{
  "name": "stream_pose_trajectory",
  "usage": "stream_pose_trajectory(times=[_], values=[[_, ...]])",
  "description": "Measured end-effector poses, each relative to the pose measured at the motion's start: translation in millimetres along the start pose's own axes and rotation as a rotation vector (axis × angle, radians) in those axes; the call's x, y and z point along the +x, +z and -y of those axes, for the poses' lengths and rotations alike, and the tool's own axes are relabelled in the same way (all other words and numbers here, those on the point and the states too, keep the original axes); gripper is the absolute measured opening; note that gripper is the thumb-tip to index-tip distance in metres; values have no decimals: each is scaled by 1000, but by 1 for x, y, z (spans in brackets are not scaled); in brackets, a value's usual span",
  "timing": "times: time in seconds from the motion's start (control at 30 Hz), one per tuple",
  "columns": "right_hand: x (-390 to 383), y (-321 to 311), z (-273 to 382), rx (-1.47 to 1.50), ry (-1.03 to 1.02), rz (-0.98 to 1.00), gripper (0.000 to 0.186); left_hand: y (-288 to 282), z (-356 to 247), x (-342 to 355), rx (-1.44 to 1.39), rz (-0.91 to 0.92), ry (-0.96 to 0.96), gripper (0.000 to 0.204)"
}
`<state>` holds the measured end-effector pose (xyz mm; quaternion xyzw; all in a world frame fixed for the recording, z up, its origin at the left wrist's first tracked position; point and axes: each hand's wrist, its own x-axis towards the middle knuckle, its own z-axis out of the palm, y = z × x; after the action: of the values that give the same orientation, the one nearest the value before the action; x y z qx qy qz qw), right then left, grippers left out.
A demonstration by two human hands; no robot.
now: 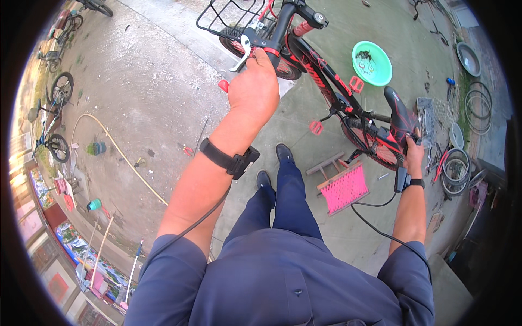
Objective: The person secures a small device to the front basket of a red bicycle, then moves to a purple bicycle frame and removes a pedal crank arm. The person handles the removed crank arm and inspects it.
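Note:
A black and red bicycle point(321, 73) stands in front of me, its handlebar to the left and its saddle to the right. My left hand point(254, 89) is closed round the red handlebar grip, beside the white brake lever point(242, 54). My right hand point(414, 155) holds the rear of the black and red saddle point(401, 115); some of its fingers are hidden behind it. A black wire basket point(231, 16) is mounted at the front. Red pedals point(316, 127) show on both sides of the frame.
A small stool with pink webbing point(348, 190) stands by the rear wheel. Beyond the bicycle sits a green basin point(372, 63). Tyres and rims point(455, 168) lie at the right. A yellow hose point(117, 146) crosses the ground at the left, near another bicycle point(54, 117).

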<state>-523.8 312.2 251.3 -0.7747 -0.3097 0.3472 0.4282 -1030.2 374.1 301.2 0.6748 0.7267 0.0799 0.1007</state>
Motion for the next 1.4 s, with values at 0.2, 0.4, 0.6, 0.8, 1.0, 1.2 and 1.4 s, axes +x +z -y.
stream_pose_trajectory(times=[0.2, 0.4, 0.6, 0.8, 1.0, 1.2, 1.4], values=[[6, 27, 20, 82, 19, 16, 62, -25, 13, 30, 41, 65, -74, 57], [-3, 48, 11, 160, -57, 65, 62, -27, 32, 19, 95, -35, -83, 57], [13, 74, 9, 136, -100, 79, 59, 9, 19, 7, 16, -111, -221, 61], [13, 79, 19, 147, -32, 133, 58, 19, 3, -8, -76, -111, -360, 60], [18, 130, 45, 89, -114, 162, 60, -12, 48, 13, -119, -77, -356, 56], [-18, 217, 78, 87, -103, 187, 59, -45, 145, 32, -117, -86, -331, 54], [-89, 291, 98, -49, -188, 181, 60, -86, 271, 26, -112, -92, -341, 54]])
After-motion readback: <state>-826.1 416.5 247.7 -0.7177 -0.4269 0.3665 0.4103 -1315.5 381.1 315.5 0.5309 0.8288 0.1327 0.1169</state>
